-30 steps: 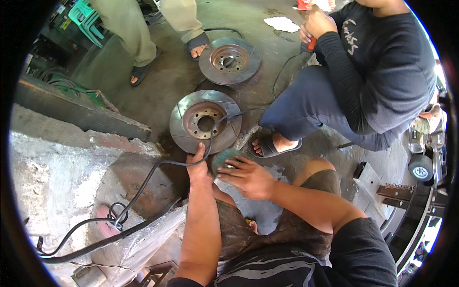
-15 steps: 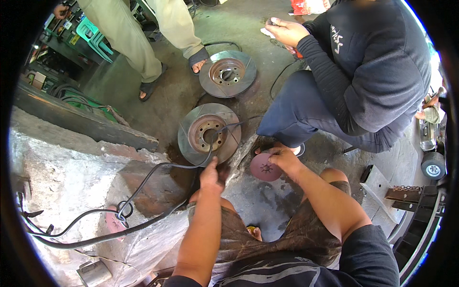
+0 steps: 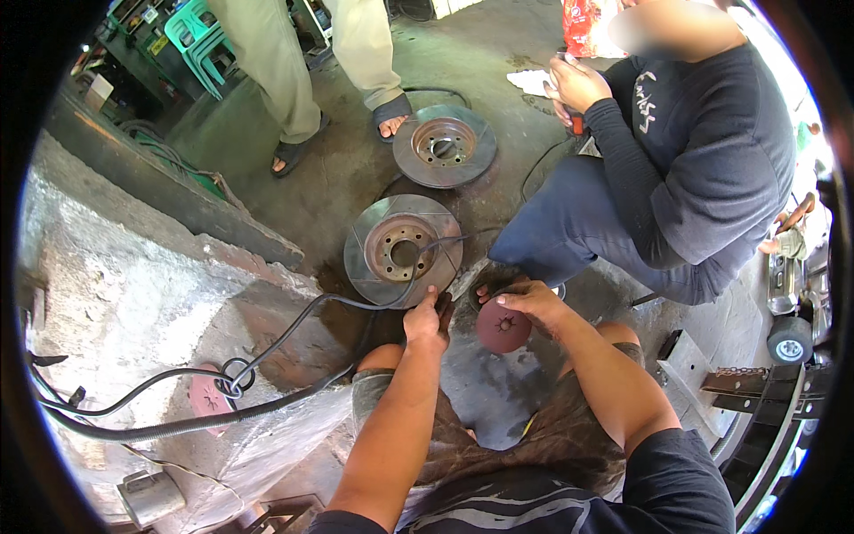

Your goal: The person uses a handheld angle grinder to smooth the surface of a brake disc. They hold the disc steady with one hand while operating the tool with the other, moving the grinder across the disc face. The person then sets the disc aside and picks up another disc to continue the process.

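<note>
Pinched at its upper edge, a round reddish-brown sanding disc (image 3: 504, 338) with a star-cut centre hangs from my right hand (image 3: 536, 304). My left hand (image 3: 427, 322) is by the near rim of the closer brake disc (image 3: 369, 233), its thumb raised and fingers apart, with nothing visible in it. Whether the fingers touch the rim, I cannot tell. That brake disc lies flat, rusty at its hub and grey around. A black cable (image 3: 313, 303) crosses over it. Just beyond lies a second brake disc (image 3: 480, 153).
At right a person in a dark top (image 3: 712, 169) sits close to the discs. Another person in light trousers (image 3: 360, 53) stands beyond. A concrete block (image 3: 160, 267) fills the left, bearing cables and another sanding disc (image 3: 206, 392). Green stacked chairs (image 3: 191, 40) are farther off.
The view has shifted, so most things sit farther right. My left hand's thumb now stands apart from its fingers near the rim. My right hand keeps hold of the sanding disc.
</note>
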